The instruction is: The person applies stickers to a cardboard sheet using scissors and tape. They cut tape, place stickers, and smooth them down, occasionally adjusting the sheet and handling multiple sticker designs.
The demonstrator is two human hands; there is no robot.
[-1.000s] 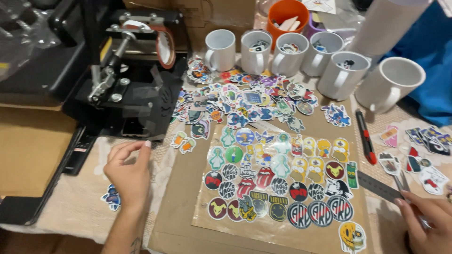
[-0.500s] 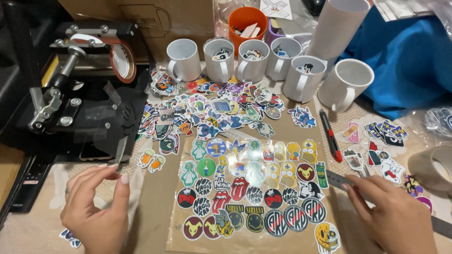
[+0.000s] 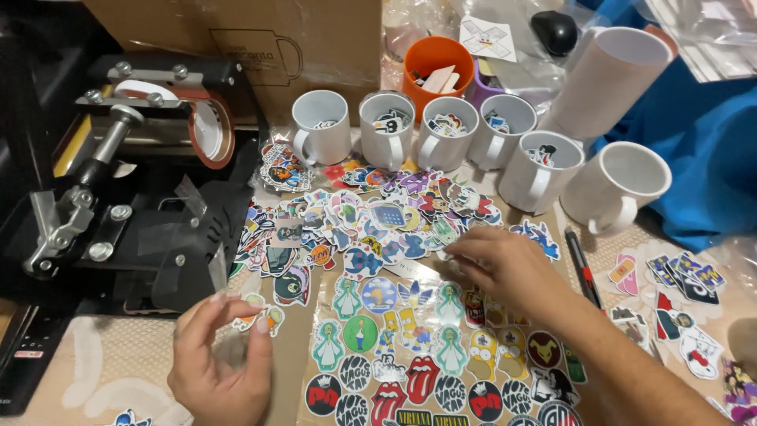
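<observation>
The left hand (image 3: 221,359) is hovering low at the near left, palm turned partly upward, with its fingers (image 3: 261,325) curling loosely inward and the thumb standing apart from them, so the hand is sitting half open and is gripping nothing that shows. The right hand (image 3: 505,268) is reaching in from the lower right, back of the hand facing up, its forearm running diagonally down toward the near right corner. Its fingers (image 3: 461,244) are stretching forward and to the left, held close together and lying low and flat, pressing lightly downward.
</observation>
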